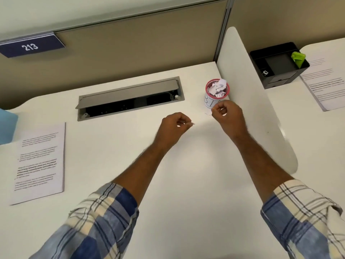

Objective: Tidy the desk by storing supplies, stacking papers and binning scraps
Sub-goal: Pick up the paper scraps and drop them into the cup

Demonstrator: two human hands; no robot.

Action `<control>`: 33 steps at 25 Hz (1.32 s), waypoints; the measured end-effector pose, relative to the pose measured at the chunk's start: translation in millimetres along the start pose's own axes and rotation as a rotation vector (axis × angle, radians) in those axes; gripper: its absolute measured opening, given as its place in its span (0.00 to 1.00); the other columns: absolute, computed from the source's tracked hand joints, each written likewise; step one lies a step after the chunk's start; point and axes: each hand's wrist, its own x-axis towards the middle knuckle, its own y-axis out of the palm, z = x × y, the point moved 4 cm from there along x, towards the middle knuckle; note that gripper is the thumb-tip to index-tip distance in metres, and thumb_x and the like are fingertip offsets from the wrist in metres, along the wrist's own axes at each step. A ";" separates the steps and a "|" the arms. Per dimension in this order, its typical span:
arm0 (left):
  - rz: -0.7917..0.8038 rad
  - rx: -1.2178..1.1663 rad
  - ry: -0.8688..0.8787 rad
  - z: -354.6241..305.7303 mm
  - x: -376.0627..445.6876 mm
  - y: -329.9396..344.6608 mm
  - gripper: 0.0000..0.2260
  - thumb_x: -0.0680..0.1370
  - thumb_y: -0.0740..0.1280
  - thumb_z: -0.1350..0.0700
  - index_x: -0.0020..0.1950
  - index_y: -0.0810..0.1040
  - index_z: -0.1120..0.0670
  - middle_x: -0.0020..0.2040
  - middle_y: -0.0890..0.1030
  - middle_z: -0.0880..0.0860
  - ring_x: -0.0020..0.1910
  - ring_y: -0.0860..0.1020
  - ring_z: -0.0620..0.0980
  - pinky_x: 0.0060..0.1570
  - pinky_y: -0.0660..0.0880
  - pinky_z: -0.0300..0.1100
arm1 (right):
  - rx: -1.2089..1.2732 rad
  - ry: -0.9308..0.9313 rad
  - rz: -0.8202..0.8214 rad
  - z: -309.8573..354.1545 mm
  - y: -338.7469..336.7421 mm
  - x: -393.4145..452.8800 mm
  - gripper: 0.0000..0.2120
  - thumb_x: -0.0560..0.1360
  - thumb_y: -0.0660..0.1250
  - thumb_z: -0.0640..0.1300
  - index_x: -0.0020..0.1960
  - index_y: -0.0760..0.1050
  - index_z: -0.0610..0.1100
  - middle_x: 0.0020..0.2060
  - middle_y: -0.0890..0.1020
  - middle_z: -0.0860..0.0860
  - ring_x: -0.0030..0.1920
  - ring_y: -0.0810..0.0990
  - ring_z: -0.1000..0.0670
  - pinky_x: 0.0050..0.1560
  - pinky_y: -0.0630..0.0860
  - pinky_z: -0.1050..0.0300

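Observation:
A small red-rimmed bin stands on the white desk near the divider, packed with crumpled paper scraps. My right hand hovers just in front of the bin with fingers curled; a thin scrap may be pinched in it, too small to tell. My left hand is curled over the desk's middle, pinching a tiny white paper scrap at its fingertips. A stack of printed papers lies at the left.
An open grey cable tray is set into the desk at the back. A white divider panel rises at the right. Beyond it stand a black organiser holding a green object and more printed sheets. A blue thing shows at far left.

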 end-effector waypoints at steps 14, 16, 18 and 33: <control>0.049 0.481 0.123 -78.5 159.9 54.7 0.06 0.76 0.73 0.55 0.50 0.88 0.49 0.49 0.87 0.48 0.52 0.82 0.50 0.55 0.80 0.48 | -0.667 0.034 0.273 16.2 2.6 119.6 0.15 0.78 0.71 0.47 0.58 0.83 0.37 0.53 0.84 0.39 0.53 0.82 0.38 0.56 0.76 0.51; 0.105 0.634 0.205 -80.6 160.0 61.1 0.10 0.79 0.68 0.55 0.56 0.87 0.50 0.52 0.86 0.51 0.58 0.79 0.54 0.58 0.77 0.50 | -0.682 -0.009 0.301 14.2 5.1 116.6 0.14 0.79 0.69 0.45 0.60 0.83 0.39 0.54 0.84 0.39 0.54 0.81 0.38 0.56 0.76 0.51; 0.122 0.769 0.283 -78.9 159.2 65.8 0.12 0.81 0.63 0.55 0.58 0.86 0.50 0.53 0.85 0.52 0.59 0.75 0.56 0.59 0.75 0.52 | -0.710 -0.019 0.342 14.8 6.9 114.5 0.13 0.80 0.68 0.44 0.62 0.82 0.40 0.55 0.84 0.40 0.55 0.81 0.38 0.57 0.76 0.50; 0.183 0.574 0.358 -69.4 144.5 58.9 0.09 0.80 0.66 0.59 0.59 0.74 0.54 0.55 0.81 0.54 0.58 0.73 0.55 0.55 0.74 0.50 | -0.943 -0.059 0.451 31.3 8.1 114.4 0.08 0.81 0.66 0.51 0.53 0.79 0.47 0.51 0.82 0.48 0.54 0.79 0.43 0.64 0.67 0.47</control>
